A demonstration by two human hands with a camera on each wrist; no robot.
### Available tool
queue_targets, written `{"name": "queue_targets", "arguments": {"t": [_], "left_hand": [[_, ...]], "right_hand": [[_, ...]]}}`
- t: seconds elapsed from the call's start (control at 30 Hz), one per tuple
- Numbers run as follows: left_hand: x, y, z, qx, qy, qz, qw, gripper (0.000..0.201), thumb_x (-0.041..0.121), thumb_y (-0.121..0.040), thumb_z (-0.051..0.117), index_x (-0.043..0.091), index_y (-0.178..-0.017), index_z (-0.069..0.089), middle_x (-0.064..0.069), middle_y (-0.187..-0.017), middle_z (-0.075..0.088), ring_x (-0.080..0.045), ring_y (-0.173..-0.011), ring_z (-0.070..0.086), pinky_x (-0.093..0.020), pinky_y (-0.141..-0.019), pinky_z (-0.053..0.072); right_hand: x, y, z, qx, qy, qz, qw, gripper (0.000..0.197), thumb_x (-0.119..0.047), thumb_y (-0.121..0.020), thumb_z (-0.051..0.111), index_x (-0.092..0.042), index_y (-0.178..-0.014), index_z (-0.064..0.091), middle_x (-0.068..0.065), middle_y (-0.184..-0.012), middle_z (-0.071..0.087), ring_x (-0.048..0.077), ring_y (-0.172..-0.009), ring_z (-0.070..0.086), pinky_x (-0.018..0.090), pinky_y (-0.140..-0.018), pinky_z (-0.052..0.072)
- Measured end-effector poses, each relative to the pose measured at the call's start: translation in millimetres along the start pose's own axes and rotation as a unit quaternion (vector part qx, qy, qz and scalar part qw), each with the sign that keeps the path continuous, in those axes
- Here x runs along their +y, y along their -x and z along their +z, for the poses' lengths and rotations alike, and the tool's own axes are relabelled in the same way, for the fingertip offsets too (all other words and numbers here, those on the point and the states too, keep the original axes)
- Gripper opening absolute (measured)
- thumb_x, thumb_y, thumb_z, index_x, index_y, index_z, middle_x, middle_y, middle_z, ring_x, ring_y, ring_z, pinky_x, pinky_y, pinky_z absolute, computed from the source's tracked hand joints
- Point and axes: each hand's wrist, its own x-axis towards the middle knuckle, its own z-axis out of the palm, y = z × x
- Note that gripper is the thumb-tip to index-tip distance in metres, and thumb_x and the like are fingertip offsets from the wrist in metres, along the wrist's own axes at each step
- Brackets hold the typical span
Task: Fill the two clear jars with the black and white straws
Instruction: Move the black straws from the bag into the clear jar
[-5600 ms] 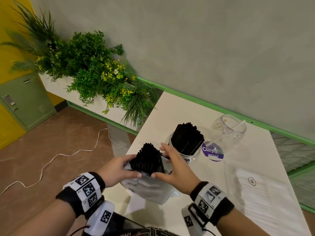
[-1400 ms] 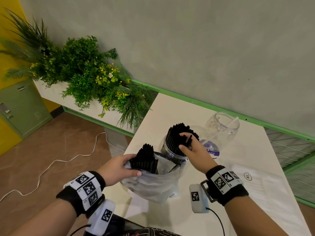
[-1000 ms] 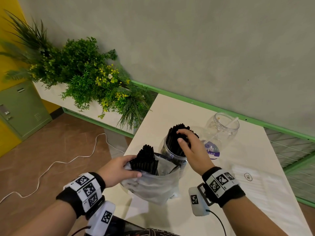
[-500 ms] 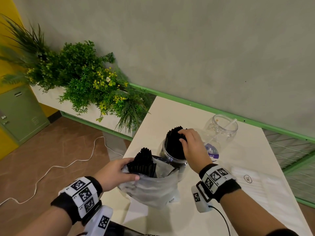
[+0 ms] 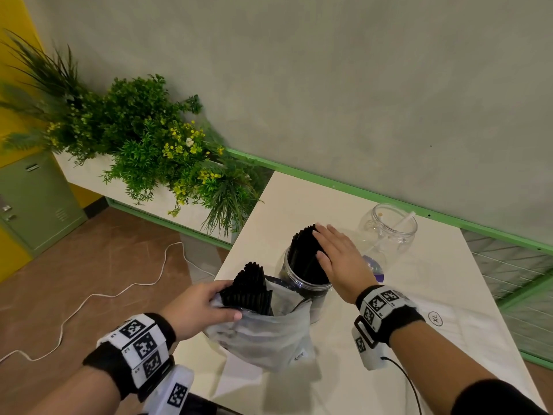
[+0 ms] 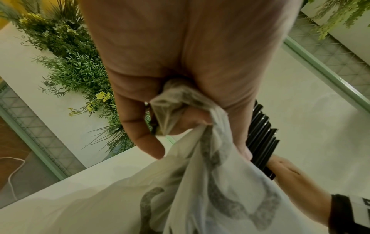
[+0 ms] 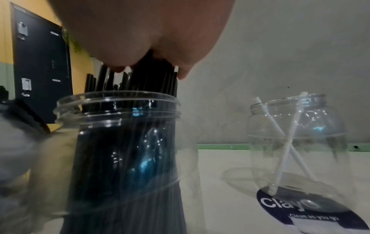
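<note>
Two white straws only wrist-visible, crossed

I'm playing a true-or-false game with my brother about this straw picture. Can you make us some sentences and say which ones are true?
1. The right hand lies flat on the black straws in the near jar. True.
2. The left hand holds nothing. False: it grips a plastic bag with more black straws.
3. The far jar is packed with white straws. False: only a couple of white straws.
4. Both jars stand upright on the table. True.
</note>
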Motion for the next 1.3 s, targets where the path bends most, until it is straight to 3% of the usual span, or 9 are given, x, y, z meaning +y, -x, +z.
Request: {"name": "queue_targets", "arguments": {"t": [0.07, 0.2, 0.3, 0.47, 0.6, 0.83, 1.0, 1.17, 1.3], "left_hand": [[0.4, 0.3, -0.6, 0.000, 0.004, 0.002, 1.000, 0.061, 0.069, -0.052, 0.075, 0.045, -0.105, 0.057, 0.024, -0.107, 0.067, 0.013, -0.102, 0.057, -0.014, -0.092, 0.044], [1.0, 0.8, -1.5, -0.005, -0.001, -0.003, 1.000, 0.051, 0.054, -0.063, 0.078, 0.043, -0.108, 0.056, 0.021, -0.111, 0.066, 0.011, -0.105, 0.057, -0.021, -0.097, 0.044], [1.0, 1.3, -3.1, -0.009, 0.000, -0.003, 1.000, 0.072, 0.076, -0.048, 0.071, 0.042, -0.110, 0.058, 0.022, -0.110, 0.067, 0.009, -0.105, 0.058, -0.021, -0.094, 0.045], [2.7, 1.2, -4.9, -0.001, -0.014, -0.009, 1.000, 0.045, 0.039, -0.073, 0.078, 0.045, -0.110, 0.054, 0.022, -0.112, 0.065, 0.010, -0.106, 0.056, -0.024, -0.098, 0.044], [-4.0, 1.0, -8.6, -0.002, -0.013, -0.003, 1.000, 0.078, 0.076, -0.053, 0.069, 0.037, -0.120, 0.057, 0.023, -0.115, 0.065, 0.009, -0.109, 0.056, -0.024, -0.097, 0.044], [-6.9, -1.6, -9.8, -0.003, -0.026, -0.002, 1.000, 0.096, 0.086, -0.047, 0.062, 0.032, -0.126, 0.056, 0.022, -0.117, 0.063, 0.006, -0.111, 0.056, -0.031, -0.100, 0.045], [-4.7, -1.9, -8.7, -0.010, -0.021, -0.001, 1.000, 0.091, 0.086, -0.046, 0.061, 0.036, -0.122, 0.057, 0.022, -0.115, 0.065, 0.006, -0.109, 0.057, -0.031, -0.100, 0.045], [-2.6, -1.4, -8.2, -0.010, -0.013, -0.001, 1.000, 0.075, 0.076, -0.052, 0.068, 0.040, -0.117, 0.059, 0.021, -0.113, 0.066, 0.006, -0.108, 0.057, -0.031, -0.100, 0.045], [1.0, -0.8, -8.2, -0.009, -0.019, 0.000, 1.000, 0.055, 0.061, -0.061, 0.070, 0.044, -0.112, 0.058, 0.022, -0.112, 0.066, 0.008, -0.106, 0.057, -0.028, -0.099, 0.045]], "right_hand": [[-3.8, -5.9, -3.2, 0.015, -0.012, 0.002, 1.000, 0.073, -0.063, -0.093, 0.009, -0.020, -0.151, 0.022, -0.006, -0.160, 0.013, 0.012, -0.146, 0.009, 0.037, -0.120, 0.013], [-17.1, -24.5, -6.0, 0.011, -0.006, 0.006, 1.000, 0.087, -0.079, -0.082, 0.014, -0.026, -0.151, 0.015, -0.004, -0.160, 0.010, 0.017, -0.147, 0.008, 0.037, -0.119, 0.012], [-22.5, -39.4, 1.3, -0.035, 0.054, 0.038, 0.997, 0.089, -0.085, -0.076, 0.025, -0.031, -0.147, 0.026, -0.005, -0.153, 0.028, 0.022, -0.141, 0.025, 0.043, -0.113, 0.027], [-24.0, -42.8, 12.4, 0.061, 0.073, 0.039, 0.995, 0.050, -0.063, -0.084, 0.049, -0.023, -0.112, 0.059, -0.003, -0.106, 0.056, 0.021, -0.098, 0.052, 0.038, -0.081, 0.046], [-22.7, -42.7, 9.0, 0.143, 0.049, 0.016, 0.988, 0.045, -0.058, -0.082, 0.050, -0.021, -0.103, 0.063, -0.002, -0.098, 0.054, 0.021, -0.091, 0.048, 0.038, -0.077, 0.045], [-17.7, -49.8, 2.4, 0.018, 0.033, 0.060, 0.998, 0.042, -0.056, -0.088, 0.051, -0.025, -0.116, 0.060, -0.005, -0.113, 0.052, 0.019, -0.104, 0.049, 0.034, -0.082, 0.047], [-21.4, -53.8, -0.3, 0.064, 0.018, 0.058, 0.996, 0.035, -0.049, -0.091, 0.050, -0.022, -0.108, 0.063, -0.003, -0.105, 0.057, 0.019, -0.101, 0.050, 0.036, -0.081, 0.047], [-21.3, -57.5, 3.7, 0.001, 0.041, 0.009, 0.999, 0.042, -0.055, -0.088, 0.052, -0.029, -0.120, 0.058, -0.004, -0.116, 0.056, 0.020, -0.107, 0.046, 0.038, -0.090, 0.044], [-25.2, -55.4, 4.9, 0.057, -0.008, -0.025, 0.998, 0.019, -0.035, -0.090, 0.059, -0.018, -0.097, 0.064, -0.001, -0.099, 0.058, 0.021, -0.092, 0.051, 0.039, -0.077, 0.048]]}}
